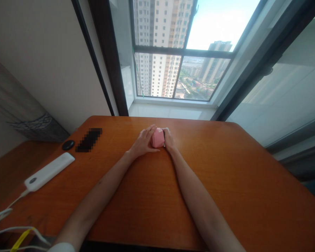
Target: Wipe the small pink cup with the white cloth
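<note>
Head view, only view. Both forearms reach out over the orange-brown wooden table [225, 182] and meet at a small pink folded piece [158, 138], probably paper, which sits on the tabletop just above picture centre, toward 12 o'clock from the person.

Left hand [144, 141]: at 9 o'clock of the pink piece, fingers curled around its left side and top, thumb low along the table. Closed on the piece.

Right hand [168, 139]: at 3 o'clock of the piece, fingers pressed against its right side, partly hidden behind it. Looks closed on it too; exact finger contact is hard to tell.

Step in hand, as a judgement: pressing or shaping a fold, with the piece pinned between both hands on the table. A next move would call for firm, even pressure from both sides so the piece does not slip or open.

At 9 o'clock of the hands: white long device [49, 171] with a cable, black round disc [68, 145], blurred-out dark object [89, 139].

At 12 o'clock: window [181, 52] with high-rise blocks outside.

Writing: none readable; a small mark on the white device is too small to read.
</note>
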Demonstrator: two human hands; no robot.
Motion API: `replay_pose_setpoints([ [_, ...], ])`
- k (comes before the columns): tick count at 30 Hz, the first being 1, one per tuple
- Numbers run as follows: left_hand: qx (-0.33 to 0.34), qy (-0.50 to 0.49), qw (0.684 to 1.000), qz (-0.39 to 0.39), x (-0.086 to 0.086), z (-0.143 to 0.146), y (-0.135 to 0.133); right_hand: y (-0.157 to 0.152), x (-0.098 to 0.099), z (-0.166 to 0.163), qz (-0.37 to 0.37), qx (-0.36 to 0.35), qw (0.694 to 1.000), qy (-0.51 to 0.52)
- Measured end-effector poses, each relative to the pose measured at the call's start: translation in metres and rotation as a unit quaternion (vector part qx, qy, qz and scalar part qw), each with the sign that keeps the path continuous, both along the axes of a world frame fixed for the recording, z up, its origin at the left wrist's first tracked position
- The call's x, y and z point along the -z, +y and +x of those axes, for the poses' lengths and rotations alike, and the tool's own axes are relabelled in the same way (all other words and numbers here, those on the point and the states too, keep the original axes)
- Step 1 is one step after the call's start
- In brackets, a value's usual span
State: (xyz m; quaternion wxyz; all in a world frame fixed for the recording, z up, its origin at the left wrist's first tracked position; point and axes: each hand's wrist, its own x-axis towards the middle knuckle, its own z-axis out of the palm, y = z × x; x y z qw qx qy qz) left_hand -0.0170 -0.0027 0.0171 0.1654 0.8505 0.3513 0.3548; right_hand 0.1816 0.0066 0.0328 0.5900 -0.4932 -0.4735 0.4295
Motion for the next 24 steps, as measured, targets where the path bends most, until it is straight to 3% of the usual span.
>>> replay_pose_setpoints([
  [11, -0.012, -0.062, 0.998, -0.027, 0.000, 0.008, -0.005, 0.004, 0.006, 0.001, 0.000, -0.012, 0.999, -0.045],
  [15, -0.070, -0.132, 0.978, -0.143, 0.004, 0.013, -0.002, 0.000, 0.003, 0.000, -0.011, -0.022, 0.997, -0.067],
  [18, -0.068, -0.181, 0.958, -0.211, 0.008, 0.016, -0.001, -0.002, 0.000, -0.003, -0.017, -0.036, 0.996, -0.080],
  [24, -0.043, -0.176, 0.974, -0.139, 0.012, 0.014, 0.000, -0.005, -0.004, -0.003, -0.018, -0.038, 0.994, -0.103],
])
